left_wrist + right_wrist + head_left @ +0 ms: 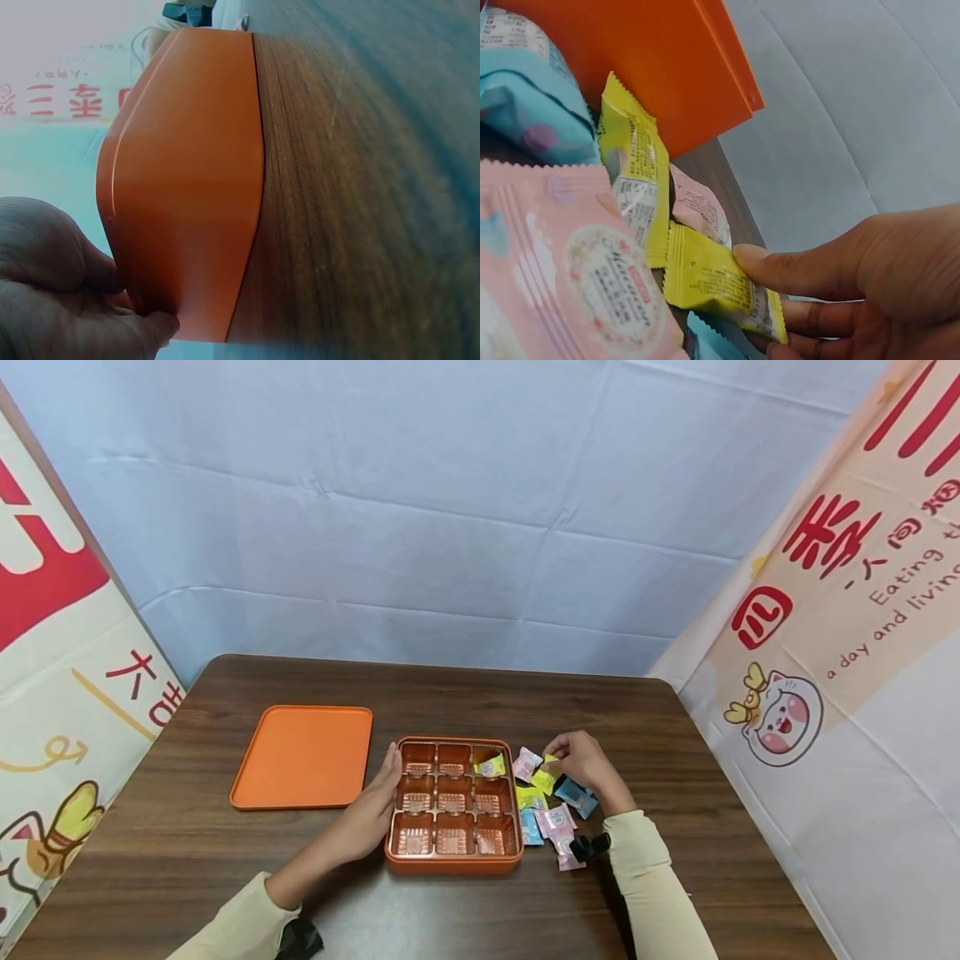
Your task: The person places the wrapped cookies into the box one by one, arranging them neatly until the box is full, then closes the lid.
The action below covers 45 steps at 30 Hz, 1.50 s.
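Note:
An orange box (pixel 453 866) with a copper-coloured divided insert sits mid-table; a yellow candy packet (pixel 490 766) lies in its back-right compartment. My left hand (pixel 377 810) rests along the box's left side. In the left wrist view, its fingertips (pixel 161 328) touch the box's outer wall (pixel 187 157) near a corner. My right hand (pixel 585 762), right of the box, pinches another yellow candy packet (pixel 716 281) between thumb and fingers. Around it lie a pink packet (pixel 527 764), a dark blue packet (pixel 576 797) and more wrapped candies.
An orange lid (pixel 307 756) lies flat on the wooden table (pixel 465 693), left of the box. More pink packets (pixel 557 822), a light blue packet (pixel 532 828) and a yellow packet (pixel 531 798) lie beside the box's right wall. Behind the table hangs a pale blue cloth (pixel 420 527).

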### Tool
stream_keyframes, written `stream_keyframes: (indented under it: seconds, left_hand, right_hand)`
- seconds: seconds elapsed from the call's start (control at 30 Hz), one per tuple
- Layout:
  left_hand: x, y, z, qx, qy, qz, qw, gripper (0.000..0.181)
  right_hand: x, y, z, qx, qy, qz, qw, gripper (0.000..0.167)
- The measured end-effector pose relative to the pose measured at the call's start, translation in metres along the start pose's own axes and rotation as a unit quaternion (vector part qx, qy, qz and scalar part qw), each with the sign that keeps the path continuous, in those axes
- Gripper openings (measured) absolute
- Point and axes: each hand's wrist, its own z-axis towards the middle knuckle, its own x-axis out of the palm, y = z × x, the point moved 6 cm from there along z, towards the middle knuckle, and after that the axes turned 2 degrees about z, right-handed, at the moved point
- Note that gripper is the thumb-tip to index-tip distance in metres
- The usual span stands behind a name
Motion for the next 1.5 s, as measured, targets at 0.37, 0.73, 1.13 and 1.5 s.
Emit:
stream_keyframes:
  seconds: [0.37,0.73,1.13,1.5]
  left_hand:
    - [0.0,0.001,0.0,-0.016,0.008,0.001,0.9998,0.061]
    - [0.001,0.002,-0.002,-0.014,0.008,0.007,0.9998,0.061]
    - [0.001,-0.001,-0.001,-0.015,0.003,0.006,0.9999,0.061]
    - [0.0,-0.001,-0.001,-0.007,0.0,0.008,0.9999,0.06]
  right_hand:
    - [-0.002,-0.003,-0.001,0.006,0.027,0.063,0.9976,0.024]
    - [-0.005,-0.006,0.0,-0.003,0.028,0.103,0.9943,0.024]
    - [-0.01,-0.009,0.005,0.005,0.016,0.185,0.9827,0.029]
    - [-0.01,-0.004,0.005,0.004,0.015,0.269,0.9629,0.04]
